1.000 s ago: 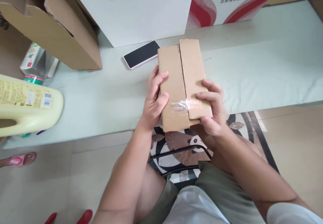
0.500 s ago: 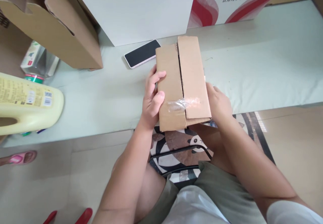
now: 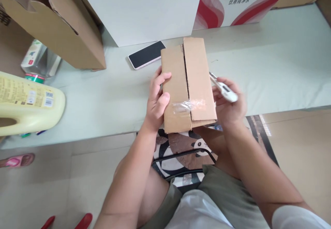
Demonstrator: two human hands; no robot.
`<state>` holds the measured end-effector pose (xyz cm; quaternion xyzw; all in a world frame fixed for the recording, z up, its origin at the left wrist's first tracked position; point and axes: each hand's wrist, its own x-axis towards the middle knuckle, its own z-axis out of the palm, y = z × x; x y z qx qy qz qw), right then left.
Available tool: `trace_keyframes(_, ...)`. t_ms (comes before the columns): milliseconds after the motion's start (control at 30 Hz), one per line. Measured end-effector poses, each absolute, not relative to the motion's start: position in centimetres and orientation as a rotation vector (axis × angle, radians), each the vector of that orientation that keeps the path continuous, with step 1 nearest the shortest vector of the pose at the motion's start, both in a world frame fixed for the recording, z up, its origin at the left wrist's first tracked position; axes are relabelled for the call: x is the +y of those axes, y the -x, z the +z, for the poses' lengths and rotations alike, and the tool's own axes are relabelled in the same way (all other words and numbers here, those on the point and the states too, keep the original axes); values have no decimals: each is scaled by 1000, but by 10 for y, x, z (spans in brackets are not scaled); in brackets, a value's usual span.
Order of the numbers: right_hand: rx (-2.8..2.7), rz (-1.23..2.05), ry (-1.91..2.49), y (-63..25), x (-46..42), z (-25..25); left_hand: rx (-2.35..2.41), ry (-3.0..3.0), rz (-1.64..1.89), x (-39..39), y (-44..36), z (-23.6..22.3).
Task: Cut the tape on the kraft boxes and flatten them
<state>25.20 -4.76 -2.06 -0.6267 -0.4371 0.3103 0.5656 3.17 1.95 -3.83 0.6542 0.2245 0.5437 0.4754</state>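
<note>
A small brown cardboard box (image 3: 198, 74) is held tilted at the table's near edge. Clear tape (image 3: 184, 106) crosses the lower part of its seam, and the upper seam shows a narrow gap. My left hand (image 3: 157, 100) grips the box's left side, thumb and a finger on the top face. Beside the right side is my right hand (image 3: 232, 105), closed on a white utility knife (image 3: 225, 89). The knife's metal end points up and left, close to the box edge; whether it touches is hard to see.
A phone (image 3: 146, 55) lies behind the box on the pale cloth-covered table (image 3: 111, 94). A white carton (image 3: 150, 12), a red-and-white carton (image 3: 232, 5) and an open cardboard box (image 3: 74, 39) stand at the back. At left lies a yellow jug (image 3: 31, 105). A patterned stool (image 3: 178, 143) is below.
My right hand has turned and moved slightly outward from the box side, bringing the utility knife into view. My left hand still grips the box, which has barely shifted.
</note>
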Motion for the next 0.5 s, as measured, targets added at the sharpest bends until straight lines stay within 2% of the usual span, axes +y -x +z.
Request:
trace_keyframes(167,-1081,272,1480,-261,-45,-22,554,-1621,1338,21,-31,-39)
trace_keyframes(300,-984,-13,1182,-245,-51,17,600,-1672,1323,21,-29,-38)
trace_keyframes(400,-1167,-179,965,-230,-75,53,617,-1715,1333,22,-28,-38)
trace_keyframes(500,-1424,-155,1066,-221,-114,74,615,-1735,1336,24,-28,-41)
